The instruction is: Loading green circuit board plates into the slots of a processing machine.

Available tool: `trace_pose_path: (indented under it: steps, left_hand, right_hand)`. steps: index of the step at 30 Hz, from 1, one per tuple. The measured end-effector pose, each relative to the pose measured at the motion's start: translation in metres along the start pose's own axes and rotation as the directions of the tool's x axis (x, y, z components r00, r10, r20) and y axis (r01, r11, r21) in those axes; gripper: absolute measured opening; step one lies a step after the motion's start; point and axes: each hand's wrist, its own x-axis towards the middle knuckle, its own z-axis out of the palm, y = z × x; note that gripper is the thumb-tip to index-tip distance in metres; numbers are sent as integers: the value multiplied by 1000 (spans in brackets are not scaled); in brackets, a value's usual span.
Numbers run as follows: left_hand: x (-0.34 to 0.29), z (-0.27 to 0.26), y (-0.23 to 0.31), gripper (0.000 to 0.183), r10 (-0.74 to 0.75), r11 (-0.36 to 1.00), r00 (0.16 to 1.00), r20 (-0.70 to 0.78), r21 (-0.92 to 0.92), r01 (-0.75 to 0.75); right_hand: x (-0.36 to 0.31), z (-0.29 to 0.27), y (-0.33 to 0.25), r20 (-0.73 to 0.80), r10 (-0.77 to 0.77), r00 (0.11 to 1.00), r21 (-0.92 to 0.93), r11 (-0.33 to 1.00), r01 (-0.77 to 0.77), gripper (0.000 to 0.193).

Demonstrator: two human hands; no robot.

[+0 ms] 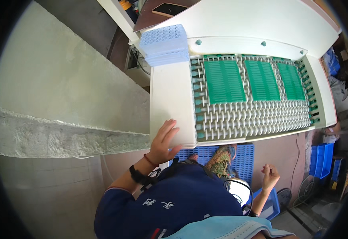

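My left hand (165, 139) rests on the white side ledge (171, 99) of a roller conveyor, close to its front corner. Its fingers are stretched out and it holds nothing. Lower right, over the floor beside my body, hangs my right hand (270, 177) with its fingers curled in and no object showing. Green circuit boards lie flat on the conveyor rollers (257, 116): a left board (224, 81), a middle one (262, 80) and a right one (293, 81). Edges of further green boards show behind them.
A stack of light blue perforated sheets (165, 46) stands at the ledge's far end. Above the rollers slopes a white cover (253, 22). A concrete wall (70, 79) borders the left. Blue crates, one a bin (321, 159), and a phone (169, 9) are around.
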Motion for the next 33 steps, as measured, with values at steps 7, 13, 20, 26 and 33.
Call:
trace_pose_path:
  steps: [7, 13, 20, 26, 33]
  left_hand:
    - [-1, 0, -4, 44, 1, 997, 994, 109, -82, 8]
    - [-7, 17, -13, 41, 24, 1000, 983, 179, 6, -26]
    - [-21, 56, -29, 33, 87, 992, 985, 146, 79, -99]
    - [-35, 58, -27, 31, 148, 965, 984, 98, 203, -165]
    - [-48, 81, 4, 38, 174, 959, 985, -16, 231, -166]
  right_hand:
    - [-113, -2, 15, -263, 299, 917, -41, 946, -321, 15]
    - [-152, 12, 56, -289, 487, 824, -81, 845, -528, 19]
    - [-181, 51, 117, -195, 472, 860, -63, 869, -491, 19]
    - [-243, 18, 147, -192, 560, 806, -66, 812, -580, 22]
    - [-321, -67, 211, -260, 614, 746, -65, 759, -648, 25]
